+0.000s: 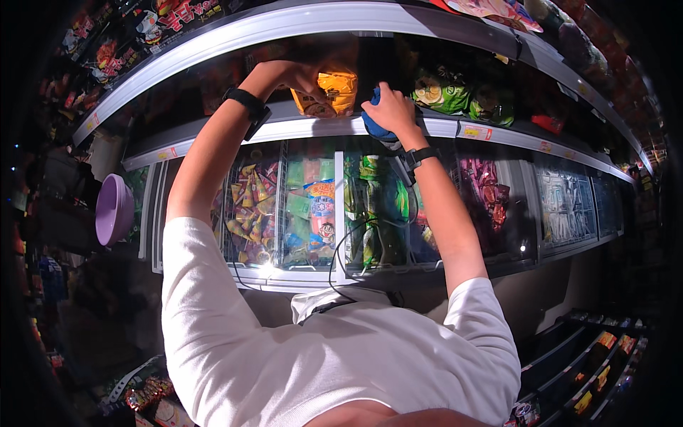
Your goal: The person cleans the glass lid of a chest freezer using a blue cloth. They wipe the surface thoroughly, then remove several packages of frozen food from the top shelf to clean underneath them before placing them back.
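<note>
On the middle shelf, my left hand (300,80) rests against the top left of an orange noodle package (339,92), its fingers bent over the front. Whether it grips the package firmly, I cannot tell. To the right, my right hand (394,109) is closed around a bunched blue cloth (376,124), which lies at the shelf's white front edge (331,127). Dark shadow covers the shelf behind both hands. Farther right on the same shelf stand green noodle packages (441,96).
Below the shelf are glass-topped freezers with packaged ice treats (322,213); thin cables hang over them. An upper shelf edge (331,13) arches above my hands. Purple bowls (114,209) are stacked at the left. Low racks (576,368) stand at the lower right.
</note>
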{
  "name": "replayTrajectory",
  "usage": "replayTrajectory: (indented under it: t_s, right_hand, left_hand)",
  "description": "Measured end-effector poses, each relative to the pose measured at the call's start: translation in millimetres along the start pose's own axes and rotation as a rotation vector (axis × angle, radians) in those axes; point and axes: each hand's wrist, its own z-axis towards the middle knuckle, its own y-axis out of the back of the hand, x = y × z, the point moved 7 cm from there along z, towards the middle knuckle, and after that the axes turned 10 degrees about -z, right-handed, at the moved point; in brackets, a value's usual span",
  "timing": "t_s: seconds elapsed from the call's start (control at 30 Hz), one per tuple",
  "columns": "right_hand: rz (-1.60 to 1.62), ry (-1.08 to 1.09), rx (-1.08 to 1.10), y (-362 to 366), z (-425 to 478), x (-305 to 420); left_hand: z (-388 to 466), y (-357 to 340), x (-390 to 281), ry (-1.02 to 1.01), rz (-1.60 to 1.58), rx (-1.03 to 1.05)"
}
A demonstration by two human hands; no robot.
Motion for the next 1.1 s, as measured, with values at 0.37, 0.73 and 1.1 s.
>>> replayTrajectory:
  t_s: [0.37,0.73,1.1]
  right_hand:
    - [0.023,-0.004,-0.011,0,3,0]
    - [0.039,-0.023,0.038,-4,11,-8]
    - [0.014,-0.090,-0.031,3,18,17]
  left_hand:
    - [-12,7,10,0.036,-0.366,0.067]
    - [-38,39,22,0.039,-0.491,-0.203]
    - [-163,-45,130,-0.002,-1.545,-0.686]
